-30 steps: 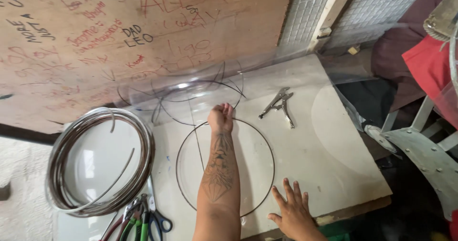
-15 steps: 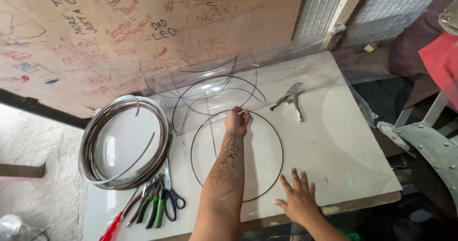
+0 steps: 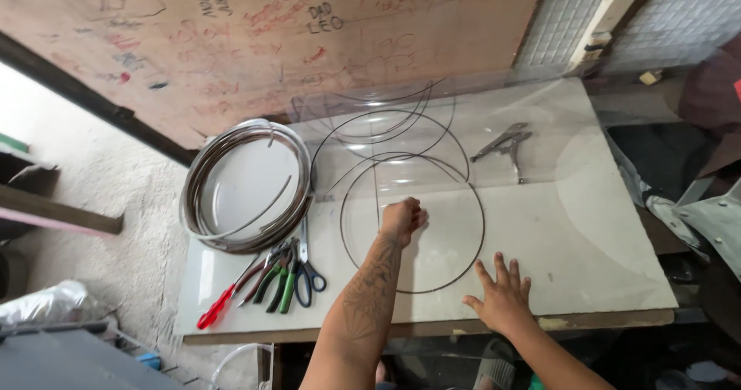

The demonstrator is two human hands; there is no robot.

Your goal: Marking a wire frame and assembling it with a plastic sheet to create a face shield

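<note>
My left hand [image 3: 402,218], on a tattooed forearm, rests as a closed fist inside a thin dark wire ring [image 3: 484,222] lying flat on the white tabletop [image 3: 602,243]. Nothing shows in the fist. A short straight wire [image 3: 376,189] lies just left of it. My right hand [image 3: 502,296] lies flat with fingers spread near the table's front edge, just outside the ring's lower right.
A thick coil of metal wire [image 3: 197,197] sits at the left. Several pliers and scissors [image 3: 282,278] and a red-handled screwdriver [image 3: 216,309] lie below it. Locking pliers [image 3: 505,141] rest at the back right. More wire arcs [image 3: 386,120] lie under a clear sheet by the scribbled plywood wall [image 3: 231,42].
My left hand has drawn back from the ring's far edge to its middle and closed into a fist. My right hand stays flat. The view has shifted left.
</note>
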